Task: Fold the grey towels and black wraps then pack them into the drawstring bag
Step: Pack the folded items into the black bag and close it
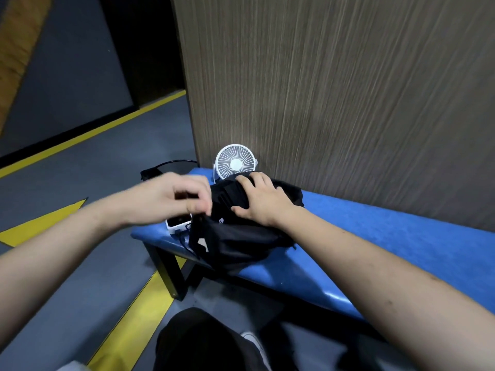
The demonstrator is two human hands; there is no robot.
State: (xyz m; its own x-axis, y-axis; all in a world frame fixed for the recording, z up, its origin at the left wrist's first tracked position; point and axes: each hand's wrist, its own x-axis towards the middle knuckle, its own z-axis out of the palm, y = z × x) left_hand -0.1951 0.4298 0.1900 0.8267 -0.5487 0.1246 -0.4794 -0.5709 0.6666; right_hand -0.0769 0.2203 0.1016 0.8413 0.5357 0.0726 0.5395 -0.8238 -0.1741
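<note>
Black cloth fills the middle of the head view: a drawstring bag (pixel 235 242) lies slumped on the left end of a blue padded table (pixel 388 236), its mouth turned toward the far left. On top of it, at the far side, sits a bundle of black wraps (pixel 230 195), partly inside the bag's opening as far as can be told. The right hand (pixel 261 199) lies over this bundle with its fingers (pixel 247 182) spread and curved round the cloth, thumb at the near edge, grasping it. The left hand (pixel 171 196), blurred, is at the bag's left rim, its fingers bent and pinching the black edge of the bag. No grey towel can be made out.

Just beyond the bundle a small white fan (pixel 235 163) stands on the table against a wood-grain wall (pixel 334 89). A small white box (pixel 178 223) lies on the table's left corner, below the left hand. A black cable (pixel 171 164) loops behind it. Grey floor (pixel 80 162) with yellow stripes lies to the left.
</note>
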